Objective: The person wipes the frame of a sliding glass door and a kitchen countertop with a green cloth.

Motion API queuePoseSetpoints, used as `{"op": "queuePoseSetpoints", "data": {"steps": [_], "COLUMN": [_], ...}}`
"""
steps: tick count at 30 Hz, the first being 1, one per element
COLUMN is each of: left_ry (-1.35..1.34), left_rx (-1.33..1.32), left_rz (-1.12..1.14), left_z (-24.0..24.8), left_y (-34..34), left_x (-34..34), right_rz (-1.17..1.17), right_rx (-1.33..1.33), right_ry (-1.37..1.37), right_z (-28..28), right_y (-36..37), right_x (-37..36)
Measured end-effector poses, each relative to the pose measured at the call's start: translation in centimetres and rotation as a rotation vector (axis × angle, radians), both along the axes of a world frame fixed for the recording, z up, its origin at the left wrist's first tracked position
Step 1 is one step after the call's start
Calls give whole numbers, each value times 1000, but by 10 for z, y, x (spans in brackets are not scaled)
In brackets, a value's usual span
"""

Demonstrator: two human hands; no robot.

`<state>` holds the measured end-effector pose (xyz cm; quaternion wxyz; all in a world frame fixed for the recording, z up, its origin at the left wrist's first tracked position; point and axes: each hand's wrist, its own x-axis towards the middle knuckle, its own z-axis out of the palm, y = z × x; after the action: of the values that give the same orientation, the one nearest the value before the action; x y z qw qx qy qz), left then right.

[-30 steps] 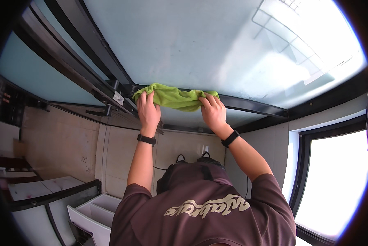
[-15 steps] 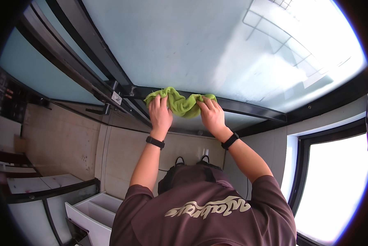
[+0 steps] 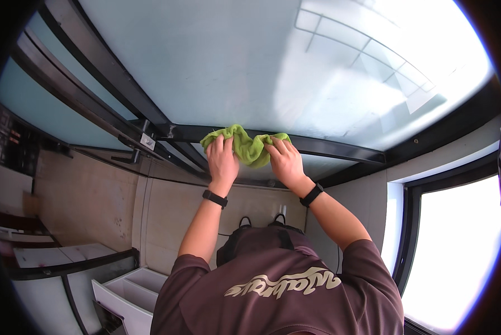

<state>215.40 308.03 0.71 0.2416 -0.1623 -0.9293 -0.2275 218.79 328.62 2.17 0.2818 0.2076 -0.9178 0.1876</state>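
Observation:
A bunched green cloth lies against the dark metal crossbar below a large pane of frosted glass. With fingers curled over its left end, my left hand grips the cloth. My right hand pinches the right end, thumb and fingers closed on the fabric. Between the two hands the cloth sags in a loose fold. Both wrists wear a black band, and the arms reach forward from a dark short-sleeved shirt.
A door handle and lock stand on the frame to the left. A white open drawer sits at the lower left. Bright window at the right. My shoes rest on the tiled floor below the crossbar.
The view has shifted, so the glass and frame appear further left. My left hand has come slightly right and lower with the cloth; the hands are a little closer together.

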Motion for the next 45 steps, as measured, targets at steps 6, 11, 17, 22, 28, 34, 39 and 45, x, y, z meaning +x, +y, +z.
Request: {"op": "queuePoseSetpoints", "data": {"steps": [6, 11, 17, 22, 28, 34, 39, 45], "left_ry": [-2, -8, -28, -30, -30, -14, -11, -63], "left_rx": [-22, -23, -47, -60, -67, -45, -26, -77], "left_rz": [-37, -76, -117, -133, -178, -180, -184, -178], "left_z": [2, 3, 4, 6, 11, 10, 13, 18], "left_y": [23, 43, 65, 83, 106, 119, 120, 114], "left_x": [6, 10, 17, 24, 30, 36, 36, 36], "right_rz": [-40, -91, -140, -165, -164, -184, -187, -213], "right_rx": [7, 7, -8, -22, -66, -136, -134, -153], "right_ry": [9, 27, 44, 15, 39, 35, 70, 67], "right_z": [0, 1, 0, 0, 0, 4, 3, 0], "right_y": [24, 48, 79, 102, 114, 109, 112, 105], "right_x": [8, 16, 29, 37, 35, 32, 31, 32]}}
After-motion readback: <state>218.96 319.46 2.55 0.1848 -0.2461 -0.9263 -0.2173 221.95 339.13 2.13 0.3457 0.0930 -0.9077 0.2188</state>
